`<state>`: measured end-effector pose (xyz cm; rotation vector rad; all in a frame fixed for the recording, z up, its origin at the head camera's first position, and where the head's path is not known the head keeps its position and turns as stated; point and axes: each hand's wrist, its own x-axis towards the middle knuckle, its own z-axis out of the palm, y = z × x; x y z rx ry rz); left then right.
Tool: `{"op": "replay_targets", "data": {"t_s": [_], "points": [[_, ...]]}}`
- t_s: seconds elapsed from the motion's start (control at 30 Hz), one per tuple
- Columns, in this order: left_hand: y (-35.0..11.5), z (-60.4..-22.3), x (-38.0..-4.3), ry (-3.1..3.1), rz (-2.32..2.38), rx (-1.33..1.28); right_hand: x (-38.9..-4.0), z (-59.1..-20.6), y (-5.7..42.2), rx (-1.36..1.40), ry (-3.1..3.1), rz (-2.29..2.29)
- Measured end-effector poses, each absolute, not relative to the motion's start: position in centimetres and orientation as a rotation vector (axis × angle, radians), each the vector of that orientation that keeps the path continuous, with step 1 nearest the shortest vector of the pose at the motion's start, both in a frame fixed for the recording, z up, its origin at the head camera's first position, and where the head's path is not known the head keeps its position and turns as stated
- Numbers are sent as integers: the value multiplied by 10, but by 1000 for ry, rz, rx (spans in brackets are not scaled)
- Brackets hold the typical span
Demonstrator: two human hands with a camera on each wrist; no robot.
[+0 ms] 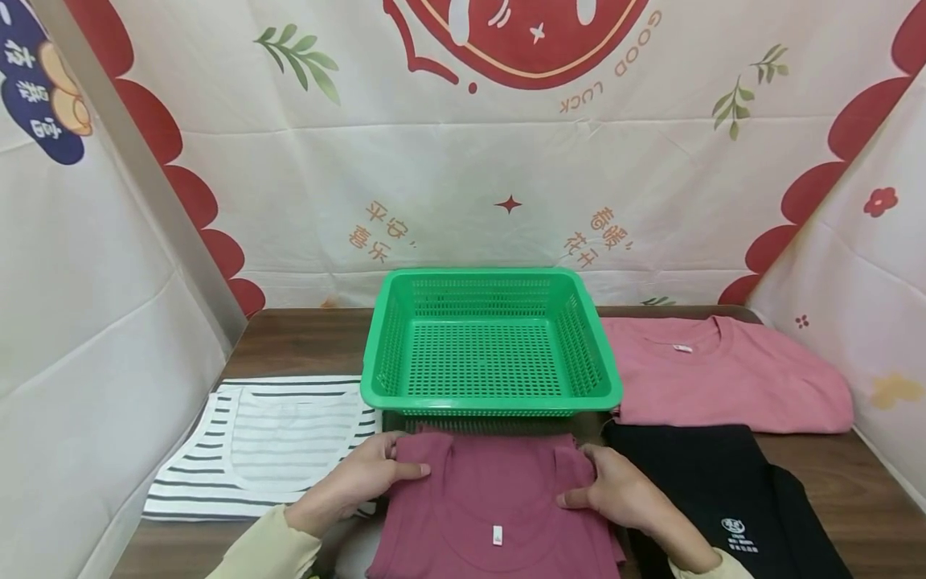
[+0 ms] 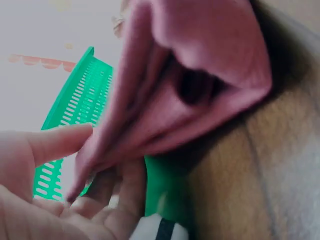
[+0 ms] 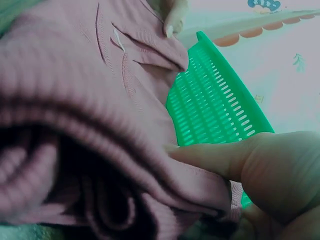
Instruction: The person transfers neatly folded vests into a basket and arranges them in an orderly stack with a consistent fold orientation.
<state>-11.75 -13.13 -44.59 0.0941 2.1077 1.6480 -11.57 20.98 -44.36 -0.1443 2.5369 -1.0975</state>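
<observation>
A folded mauve shirt (image 1: 499, 503) with a small white neck label is held up in front of the green basket. The left hand (image 1: 372, 474) pinches its left shoulder edge, thumb on top and fingers beneath. On the opposite shoulder the right hand (image 1: 622, 490) grips the same way. In the left wrist view the left thumb (image 2: 60, 142) presses the cloth, and the folded layers gape open at the side. The right wrist view shows the right thumb (image 3: 210, 157) lying over the thick folded layers.
A green perforated basket (image 1: 492, 402) stands at the back middle of the wooden table (image 1: 304, 338). A striped white shirt (image 1: 268, 450) lies folded at the left. At the right are a folded pink shirt (image 1: 767, 386) and a black garment (image 1: 694, 474) with white print. Printed cloth (image 1: 463, 177) hangs behind.
</observation>
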Motion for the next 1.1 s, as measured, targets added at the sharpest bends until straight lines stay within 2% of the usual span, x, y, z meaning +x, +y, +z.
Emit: {"op": "replay_targets", "data": {"t_s": [0.17,0.47,1.1], "points": [[-134,-448,-117,2020,1725,103,-117,-448,212,-305,2420,-1257],[-135,-450,-119,1841,1832,42,-118,-445,212,-336,2415,-1316],[-134,-448,-113,2035,1792,128,-125,-447,214,-546,2364,-1316]]}}
